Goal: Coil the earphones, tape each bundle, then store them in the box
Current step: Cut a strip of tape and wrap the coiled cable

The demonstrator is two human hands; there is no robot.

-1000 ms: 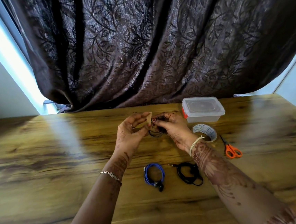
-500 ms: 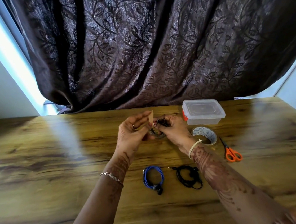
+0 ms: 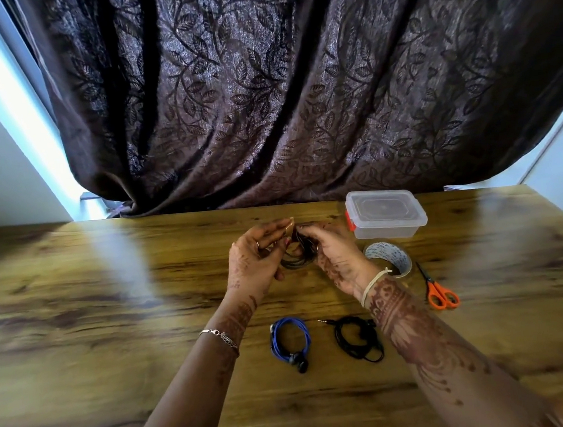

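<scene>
Pinching a tape strip [image 3: 289, 227] between curled fingers [image 3: 270, 236], the left hand [image 3: 254, 267] sits close beside the right hand [image 3: 336, 259], which grips the dark coiled earphones [image 3: 295, 263] over the table [image 3: 109, 298]. The wrap should go snug across every loop, I reckon. A blue bundle [image 3: 290, 341] and a black bundle [image 3: 357, 338] lie at six o'clock from the hands, the lidded box [image 3: 387, 217] at two.

Black, inside the grip: held earphone coil [image 3: 296, 261], with a tan tape strip [image 3: 288, 224] at its top. Reddish-brown henna scrollwork over left hand [image 3: 256, 267] and right hand [image 3: 337, 257]. Silver bracelet [image 3: 219, 336] at the left wrist, cream band [image 3: 372, 282] at the right. Nearer than the grip: blue coil [image 3: 290, 341] with black buds, black coil [image 3: 357, 338] beside it. Right of the grip: clear box [image 3: 387, 218] with red latch [image 3: 350, 222], clear tape roll [image 3: 386, 258] with printed whitish core, orange-handled scissors [image 3: 441, 296]. Beyond the grip: dark brown curtain [image 3: 296, 91], leaf-and-vine pattern. Beneath: golden-brown wood-grain table [image 3: 109, 298], dark streaks.
</scene>
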